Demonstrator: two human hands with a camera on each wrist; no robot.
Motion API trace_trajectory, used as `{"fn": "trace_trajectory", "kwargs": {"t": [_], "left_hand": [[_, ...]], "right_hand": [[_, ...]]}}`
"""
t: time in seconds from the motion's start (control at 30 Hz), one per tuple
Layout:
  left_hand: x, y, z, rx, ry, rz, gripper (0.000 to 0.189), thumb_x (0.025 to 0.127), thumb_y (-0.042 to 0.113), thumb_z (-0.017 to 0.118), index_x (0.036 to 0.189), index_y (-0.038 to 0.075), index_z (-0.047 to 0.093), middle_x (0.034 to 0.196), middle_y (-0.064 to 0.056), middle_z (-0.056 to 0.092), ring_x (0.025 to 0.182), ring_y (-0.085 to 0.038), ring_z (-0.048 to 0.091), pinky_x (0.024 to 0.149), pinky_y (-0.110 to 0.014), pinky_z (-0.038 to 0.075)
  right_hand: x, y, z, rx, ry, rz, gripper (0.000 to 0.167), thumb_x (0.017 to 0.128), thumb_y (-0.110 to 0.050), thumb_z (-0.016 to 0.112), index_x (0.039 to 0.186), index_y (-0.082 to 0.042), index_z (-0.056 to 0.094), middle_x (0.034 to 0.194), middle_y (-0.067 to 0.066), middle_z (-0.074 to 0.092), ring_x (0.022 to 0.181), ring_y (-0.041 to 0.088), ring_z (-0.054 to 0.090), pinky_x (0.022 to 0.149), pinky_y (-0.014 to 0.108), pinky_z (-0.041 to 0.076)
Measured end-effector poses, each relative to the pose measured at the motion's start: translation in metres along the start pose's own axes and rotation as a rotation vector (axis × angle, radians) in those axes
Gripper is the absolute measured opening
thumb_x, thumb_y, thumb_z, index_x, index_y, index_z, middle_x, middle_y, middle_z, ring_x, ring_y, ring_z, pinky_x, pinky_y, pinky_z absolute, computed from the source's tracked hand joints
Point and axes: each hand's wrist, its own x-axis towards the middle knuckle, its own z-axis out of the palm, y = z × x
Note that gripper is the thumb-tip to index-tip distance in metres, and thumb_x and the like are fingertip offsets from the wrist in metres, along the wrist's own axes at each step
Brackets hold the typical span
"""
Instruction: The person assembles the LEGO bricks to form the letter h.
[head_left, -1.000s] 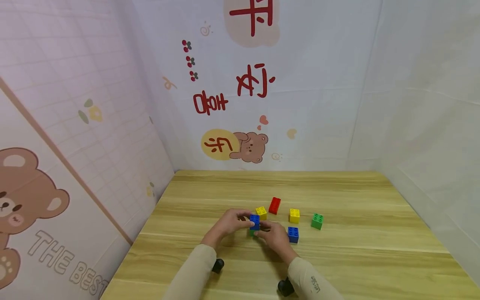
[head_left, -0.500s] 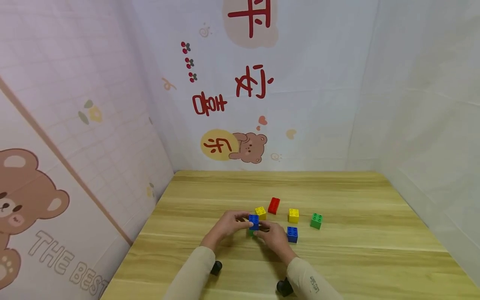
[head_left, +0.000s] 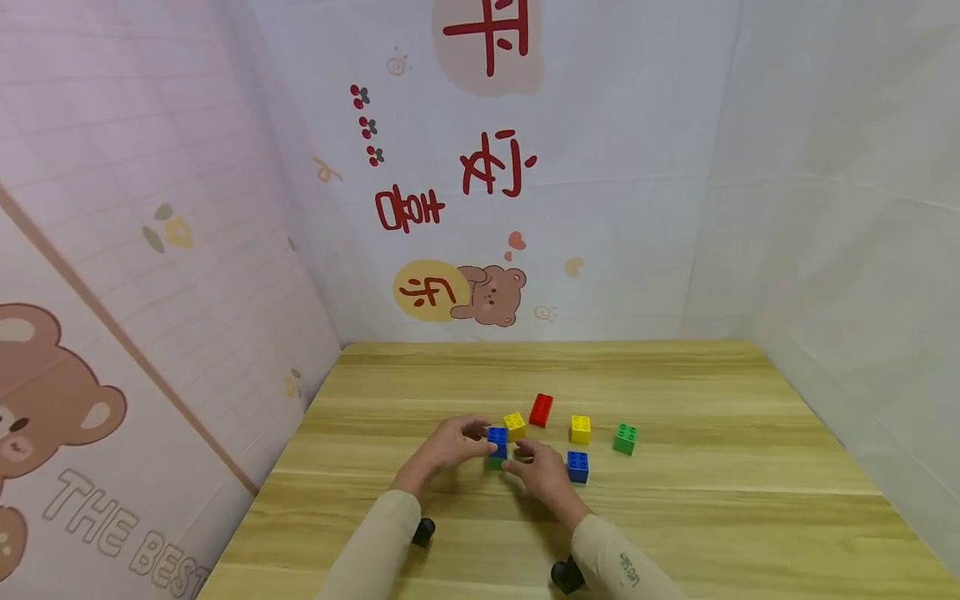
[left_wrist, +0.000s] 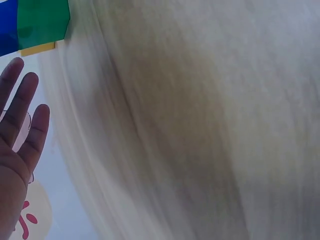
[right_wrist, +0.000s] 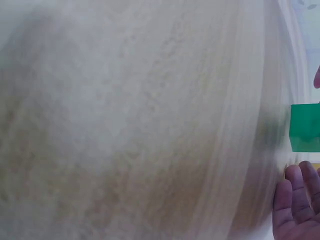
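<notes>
**Pale walls (head_left: 630,167) around a wood-grain tabletop (head_left: 720,533)**

White cloth hangs at the back, faintly creased, printed with red characters (head_left: 491,162) and a small bear (head_left: 497,293); on the left side are a faint grid and a large bear (head_left: 52,383). On the tabletop's streaked, yellowish-brown grain, a blue block (head_left: 497,437) sits directly on a green block (head_left: 497,464), both between the left hand (head_left: 450,442) and the right hand (head_left: 543,470).

The left hand pinches the blue block, thumb on its near face and forefinger reaching round behind; in the left wrist view its other fingers are straight and spread. The right hand is loosely spread: its thumb tip is at the green block's right side, touching or not I cannot tell, and its fingers stand apart from both blocks.

Just behind the blue block is a yellow block (head_left: 514,426), and beyond that an oblong red block (head_left: 541,410). Just right of the right hand is a second blue block (head_left: 577,467), with a second yellow block (head_left: 581,430) behind it and a second green block (head_left: 626,439) farther right. Most are squarish, smooth-sided, with round studs on top. Beige sleeves (head_left: 378,533) cover the forearms.
</notes>
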Motion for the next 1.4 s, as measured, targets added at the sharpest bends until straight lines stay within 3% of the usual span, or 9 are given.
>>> {"fn": "trace_trajectory", "kwargs": {"t": [0.17,0.37,0.63,0.9,1.13,1.4], "left_hand": [[-0.001,0.004,-0.008,-0.012,0.018,-0.01,0.058,0.092,0.047,0.068,0.137,0.011,0.058,0.123,-0.005,0.064,0.116,-0.027,0.058,0.098,-0.051,0.046],[0.003,0.011,-0.016,-0.024,0.092,0.014,0.055,0.093,0.051,0.064,0.135,0.014,0.061,0.122,-0.004,0.065,0.115,-0.026,0.058,0.096,-0.05,0.048],[0.01,0.026,-0.02,-0.037,0.158,0.036,0.05,0.096,0.045,0.063,0.135,0.015,0.061,0.123,-0.004,0.065,0.113,-0.025,0.058,0.095,-0.048,0.049],[0.019,0.042,-0.02,0.011,0.152,0.059,0.04,0.099,0.035,0.062,0.134,0.016,0.061,0.122,-0.002,0.064,0.114,-0.024,0.057,0.097,-0.048,0.048],[0.025,0.058,-0.015,0.019,0.132,0.093,0.04,0.099,0.031,0.062,0.135,0.015,0.061,0.121,-0.002,0.064,0.113,-0.024,0.058,0.095,-0.046,0.048],[0.031,0.077,-0.006,-0.006,0.111,0.125,0.041,0.098,0.029,0.063,0.136,0.014,0.06,0.127,-0.006,0.063,0.118,-0.027,0.055,0.097,-0.047,0.048]], "right_hand": [[-0.003,-0.006,-0.003,0.01,-0.008,0.003,0.057,0.09,-0.026,0.075,0.134,0.005,0.056,0.121,0.02,0.066,0.109,0.035,0.064,0.086,0.047,0.054],[-0.007,-0.017,-0.01,0.04,-0.029,0.016,0.063,0.09,-0.03,0.075,0.136,0.006,0.054,0.126,0.022,0.062,0.111,0.035,0.062,0.089,0.049,0.053],[-0.008,-0.03,-0.025,0.024,-0.027,0.017,0.066,0.091,-0.034,0.074,0.141,0.002,0.051,0.132,0.019,0.059,0.114,0.032,0.06,0.093,0.047,0.051],[-0.001,-0.035,-0.051,-0.01,0.106,-0.066,0.056,0.093,-0.029,0.071,0.137,0.002,0.056,0.126,0.017,0.064,0.111,0.033,0.062,0.087,0.044,0.054],[0.002,-0.027,-0.077,0.006,0.227,-0.079,0.05,0.095,-0.027,0.069,0.136,-0.001,0.058,0.127,0.017,0.063,0.109,0.033,0.063,0.082,0.042,0.056],[0.002,-0.015,-0.11,-0.051,0.293,-0.093,0.046,0.097,-0.028,0.066,0.134,-0.001,0.059,0.13,0.019,0.061,0.109,0.032,0.063,0.086,0.044,0.054]]}}
